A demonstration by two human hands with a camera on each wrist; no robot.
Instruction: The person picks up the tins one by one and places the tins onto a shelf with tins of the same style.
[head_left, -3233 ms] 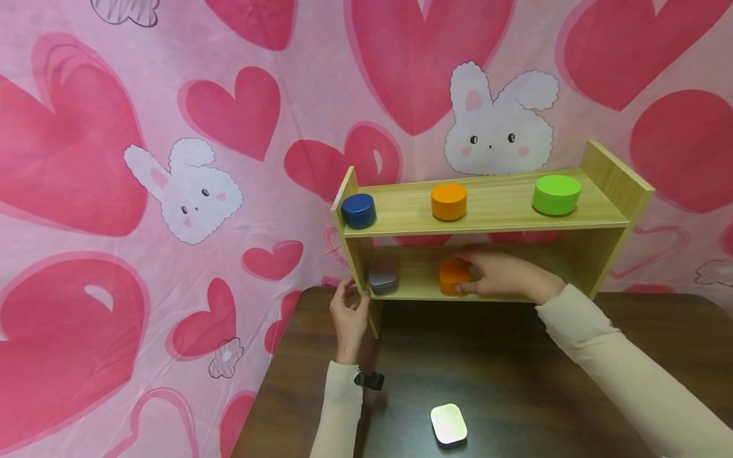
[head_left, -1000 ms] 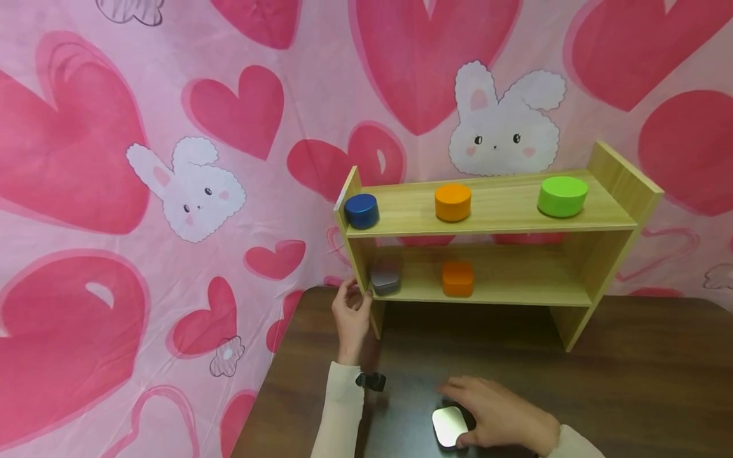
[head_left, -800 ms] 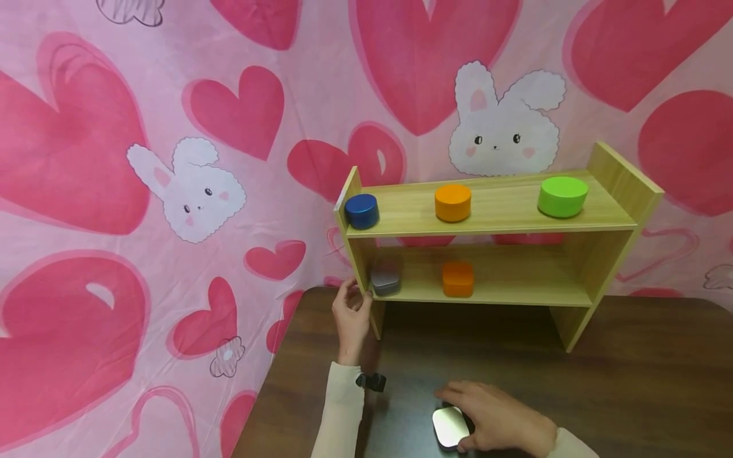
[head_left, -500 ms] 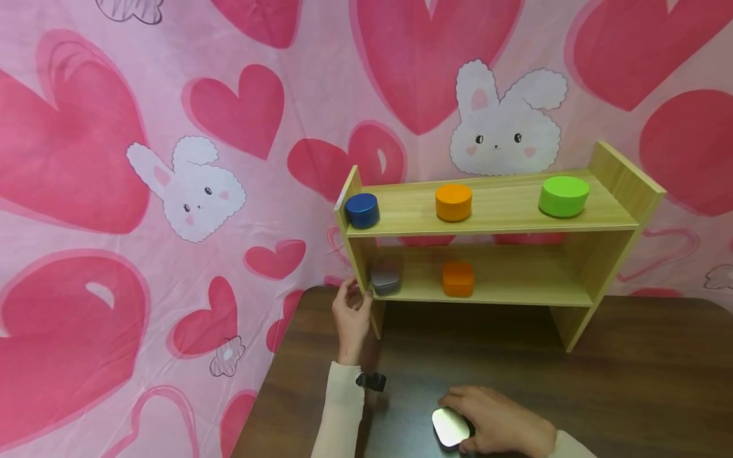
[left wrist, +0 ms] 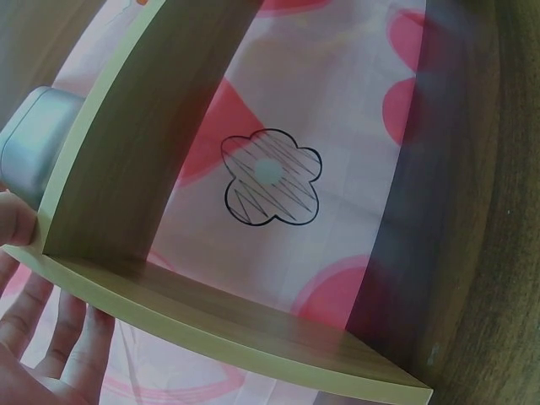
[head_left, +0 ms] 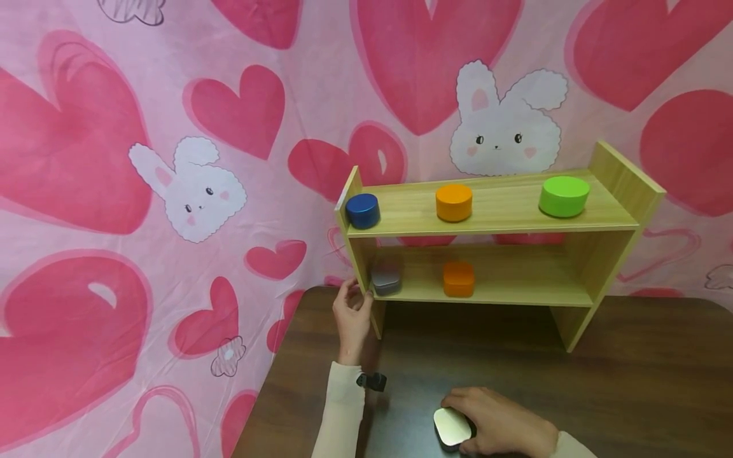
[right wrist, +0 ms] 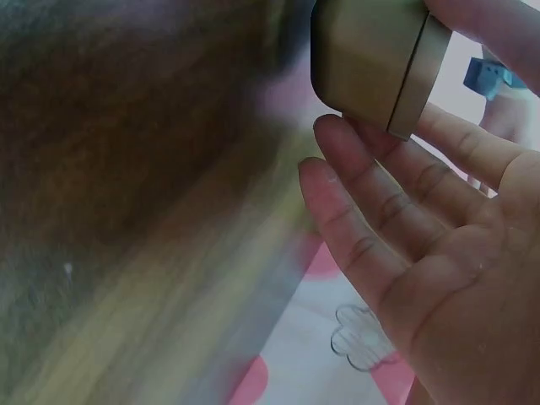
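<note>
At the lower left of a small wooden shelf [head_left: 481, 229], my left hand [head_left: 350, 318] pinches the side panel; in the left wrist view its thumb and fingers [left wrist: 72, 337] lie on either side of the panel's edge. My right hand [head_left: 501, 420] holds a rounded-square tin [head_left: 452, 427] with a shiny pale top, near the table's front. In the right wrist view the tin [right wrist: 367, 59] looks gold-brown with a lid seam, between thumb and fingers. A grey tin [head_left: 386, 280] sits beside my left hand on the lower board, with an orange rounded-square tin [head_left: 458, 280] to its right.
On the upper board stand a blue round tin [head_left: 363, 211], an orange round tin [head_left: 454, 203] and a green round tin [head_left: 564, 196]. Below the shelf is a dark wooden table [head_left: 630, 375]. A pink heart-patterned cloth [head_left: 269, 210] hangs behind it.
My right hand has left the orange rounded-square tin on the lower board and come down to the table, where its fingers have closed on the pale-topped tin. My left hand has stayed put.
</note>
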